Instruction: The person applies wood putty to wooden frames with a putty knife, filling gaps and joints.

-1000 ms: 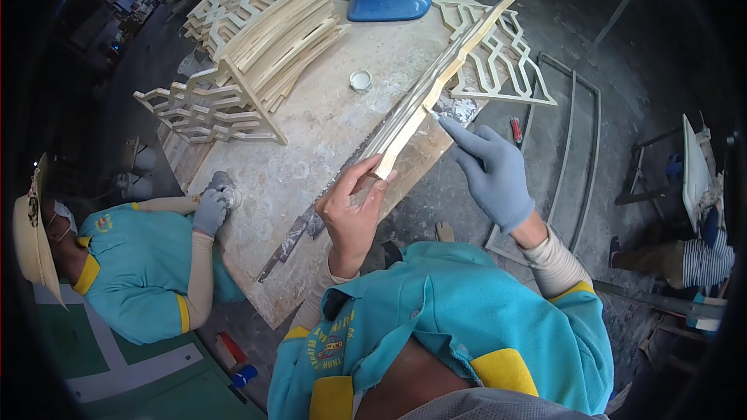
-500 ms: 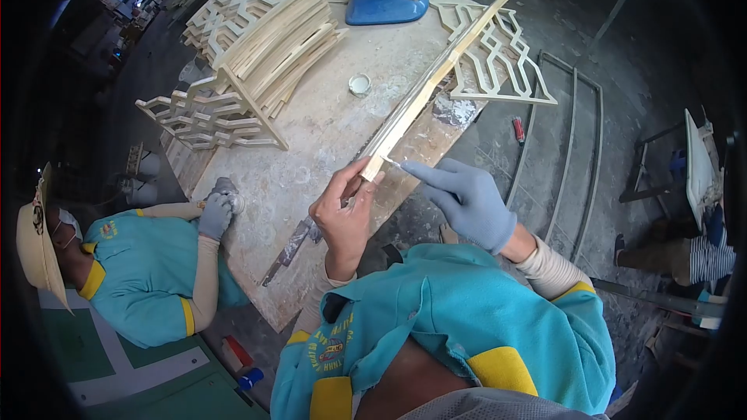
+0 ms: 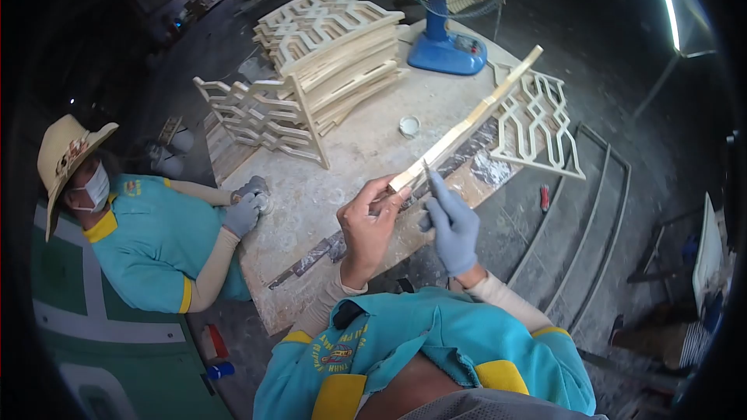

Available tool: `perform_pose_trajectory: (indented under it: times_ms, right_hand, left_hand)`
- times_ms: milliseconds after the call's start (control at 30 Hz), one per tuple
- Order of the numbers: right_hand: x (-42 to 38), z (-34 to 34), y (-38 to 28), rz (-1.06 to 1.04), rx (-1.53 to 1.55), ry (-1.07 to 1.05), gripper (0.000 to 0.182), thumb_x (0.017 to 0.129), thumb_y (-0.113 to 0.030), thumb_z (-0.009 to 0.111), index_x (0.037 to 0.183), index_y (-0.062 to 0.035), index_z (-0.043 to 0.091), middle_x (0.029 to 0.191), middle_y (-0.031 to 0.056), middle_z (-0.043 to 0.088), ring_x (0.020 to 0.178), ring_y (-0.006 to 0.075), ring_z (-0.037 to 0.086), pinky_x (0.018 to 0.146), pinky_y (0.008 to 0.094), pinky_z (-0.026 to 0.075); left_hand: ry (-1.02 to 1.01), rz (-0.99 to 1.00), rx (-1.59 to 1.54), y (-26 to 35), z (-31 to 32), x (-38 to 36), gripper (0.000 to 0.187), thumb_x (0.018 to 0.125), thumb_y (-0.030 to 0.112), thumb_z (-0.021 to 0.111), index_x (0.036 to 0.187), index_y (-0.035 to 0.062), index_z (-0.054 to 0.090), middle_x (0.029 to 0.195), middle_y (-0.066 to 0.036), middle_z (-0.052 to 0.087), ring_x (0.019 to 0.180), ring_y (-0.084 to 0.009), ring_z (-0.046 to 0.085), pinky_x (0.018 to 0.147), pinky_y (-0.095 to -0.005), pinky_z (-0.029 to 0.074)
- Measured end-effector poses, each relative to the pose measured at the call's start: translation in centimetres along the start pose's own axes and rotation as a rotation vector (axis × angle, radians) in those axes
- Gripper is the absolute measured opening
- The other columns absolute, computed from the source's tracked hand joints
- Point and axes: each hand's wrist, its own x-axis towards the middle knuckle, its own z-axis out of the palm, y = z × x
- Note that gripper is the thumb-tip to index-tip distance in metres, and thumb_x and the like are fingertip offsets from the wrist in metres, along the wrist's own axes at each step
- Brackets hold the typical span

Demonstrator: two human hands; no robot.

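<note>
My bare left hand (image 3: pixel 369 225) grips the near end of a long, pale wooden piece (image 3: pixel 459 131), seen mostly edge-on and slanting up and away over the table. My right hand (image 3: pixel 454 229), in a grey glove, is closed on a slim small tool (image 3: pixel 426 165). Its thin tip meets the wood just beyond my left fingers; most of the handle is hidden in the glove. A small round container (image 3: pixel 409 126) with whitish contents stands on the table (image 3: pixel 292 222) left of the wood. A stained, flat, dark-and-white tool (image 3: pixel 307 260) lies near my left wrist.
Stacked lattice panels (image 3: pixel 346 62) and one upright lattice panel (image 3: pixel 264 120) stand at the back left. A blue fan (image 3: pixel 447 53) is behind. Another lattice panel (image 3: pixel 541 120) rests at right. A co-worker (image 3: pixel 159 225) works at left; metal rails (image 3: pixel 595 210) and a red object (image 3: pixel 545 197) lie right.
My view has tilted up, showing more of the fan. The wooden piece has turned, showing a broader pale face. My right hand has swung more upright, its tool tip shifted farther along the wood.
</note>
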Motion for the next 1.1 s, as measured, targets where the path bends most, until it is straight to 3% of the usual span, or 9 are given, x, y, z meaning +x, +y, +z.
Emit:
perform_pose_trajectory:
  times_ms: [233, 300, 367, 400, 533, 800, 867, 1000, 1100]
  right_hand:
    - [2.6, -3.7, -1.2, -0.201, -0.305, 0.153, 0.048, 0.091, 0.008, 0.059, 0.138, -0.0050, 0.060, 0.078, 0.0034, 0.050, 0.065, 0.0109, 0.044, 0.059, 0.0242, 0.039]
    - [2.5, -3.3, -0.9, -0.188, -0.282, 0.162, 0.050, 0.090, 0.008, 0.061, 0.138, -0.0062, 0.060, 0.079, 0.0043, 0.050, 0.066, 0.0125, 0.046, 0.060, 0.0244, 0.039]
    - [2.2, -2.7, -0.7, -0.356, -0.418, 0.195, 0.051, 0.090, 0.006, 0.063, 0.138, -0.0098, 0.061, 0.078, 0.0060, 0.048, 0.067, 0.0126, 0.046, 0.060, 0.0246, 0.039]
    - [2.1, -2.5, -0.6, -0.384, -0.479, 0.179, 0.056, 0.085, 0.007, 0.066, 0.137, -0.0108, 0.062, 0.081, 0.0075, 0.052, 0.066, 0.0140, 0.054, 0.062, 0.0282, 0.046]
    - [0.0, -3.0, 1.1, -0.316, -0.738, 0.144, 0.060, 0.080, 0.000, 0.066, 0.135, -0.0248, 0.065, 0.083, 0.0046, 0.056, 0.063, 0.0226, 0.059, 0.056, 0.0328, 0.047]
    - [-0.9, -7.4, -2.4, -0.153, -0.772, 0.046, 0.054, 0.085, -0.002, 0.066, 0.133, -0.0267, 0.066, 0.081, 0.0065, 0.057, 0.062, 0.0249, 0.060, 0.056, 0.0353, 0.047]
    - [-0.2, -7.4, -4.3, -0.082, -0.806, 0.003, 0.055, 0.084, 0.000, 0.067, 0.133, -0.0246, 0.066, 0.076, 0.0112, 0.052, 0.064, 0.0269, 0.057, 0.061, 0.0350, 0.046]
    - [-1.3, -6.9, -5.7, -0.113, -0.826, -0.205, 0.057, 0.088, -0.008, 0.062, 0.140, -0.0311, 0.059, 0.079, 0.0076, 0.054, 0.061, 0.0287, 0.060, 0.055, 0.0389, 0.048]
    - [-1.2, -7.3, -5.5, -0.098, -0.737, -0.196, 0.057, 0.087, -0.008, 0.062, 0.140, -0.0308, 0.059, 0.079, 0.0079, 0.054, 0.062, 0.0288, 0.061, 0.054, 0.0392, 0.048]
  left_hand:
    - [-0.126, -0.014, -0.073, -0.4, 0.1, -1.2, 0.026, 0.087, -0.003, 0.072, 0.113, -0.0030, 0.069, 0.098, -0.012, 0.075, 0.088, -0.0155, 0.072, 0.078, -0.0278, 0.059]
    - [-0.144, 0.002, -0.025, -0.6, 0.3, -1.5, 0.028, 0.087, -0.006, 0.071, 0.114, -0.0031, 0.069, 0.101, -0.013, 0.074, 0.090, -0.0169, 0.073, 0.079, -0.0284, 0.060]
    - [-0.125, 0.048, -0.033, -0.9, 0.5, -1.6, 0.028, 0.086, -0.005, 0.073, 0.114, -0.0023, 0.070, 0.099, -0.012, 0.075, 0.089, -0.0160, 0.073, 0.078, -0.0281, 0.059]
    - [-0.115, 0.023, 0.002, -0.5, 0.5, -1.6, 0.028, 0.085, -0.004, 0.074, 0.112, -0.0017, 0.071, 0.097, -0.011, 0.075, 0.087, -0.0143, 0.072, 0.076, -0.0272, 0.059]
    - [-0.070, 0.017, -0.020, -0.7, 0.6, -1.6, 0.029, 0.081, -0.002, 0.078, 0.109, -0.0001, 0.071, 0.094, -0.015, 0.075, 0.083, -0.0180, 0.074, 0.070, -0.0284, 0.056]
    - [-0.087, 0.047, -0.023, -1.3, 0.9, -1.9, 0.030, 0.081, -0.003, 0.077, 0.110, 0.0000, 0.072, 0.097, -0.015, 0.075, 0.083, -0.0172, 0.073, 0.070, -0.0277, 0.057]
    - [-0.114, 0.078, 0.030, -1.3, 1.1, -2.2, 0.025, 0.084, -0.002, 0.077, 0.109, -0.0029, 0.072, 0.092, -0.009, 0.074, 0.083, -0.0128, 0.071, 0.073, -0.0250, 0.058]
    - [-0.128, 0.068, 0.040, -1.1, 1.4, -2.4, 0.025, 0.084, -0.003, 0.076, 0.109, -0.0031, 0.072, 0.092, -0.009, 0.074, 0.083, -0.0127, 0.071, 0.074, -0.0247, 0.057]
    - [-0.116, 0.046, -0.005, -1.1, 1.5, -2.5, 0.026, 0.085, -0.003, 0.076, 0.110, -0.0032, 0.072, 0.092, -0.009, 0.074, 0.083, -0.0123, 0.070, 0.074, -0.0245, 0.057]
